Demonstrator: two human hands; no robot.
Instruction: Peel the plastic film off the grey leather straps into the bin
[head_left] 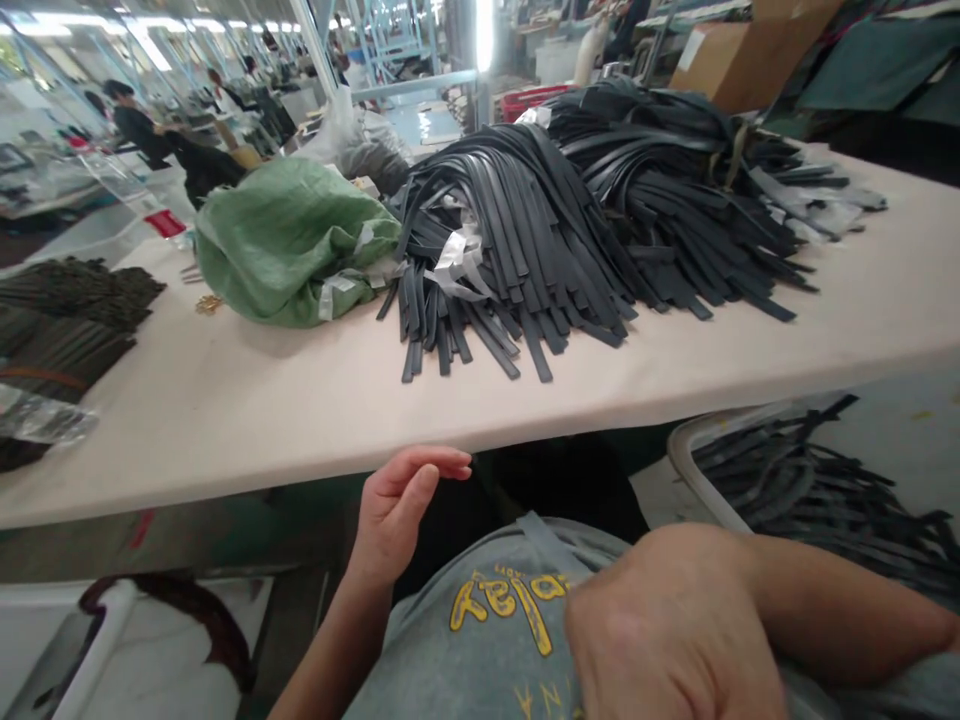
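At the pale table (225, 400), faces dark strips (517, 220) ahead, pointing bodyward; holds left hand (394, 510) nearer, half-curled, empty; cannot tell for right hand (675, 620)

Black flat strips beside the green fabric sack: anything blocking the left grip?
Nothing visible: between the left grip and the black flat strips lies only the pale tabletop. The green sack sits to their left.

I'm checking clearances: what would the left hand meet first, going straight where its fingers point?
Probably the white bin: the left hand points rightward along the front of the table. Depth is unclear, so it might brush the table first.
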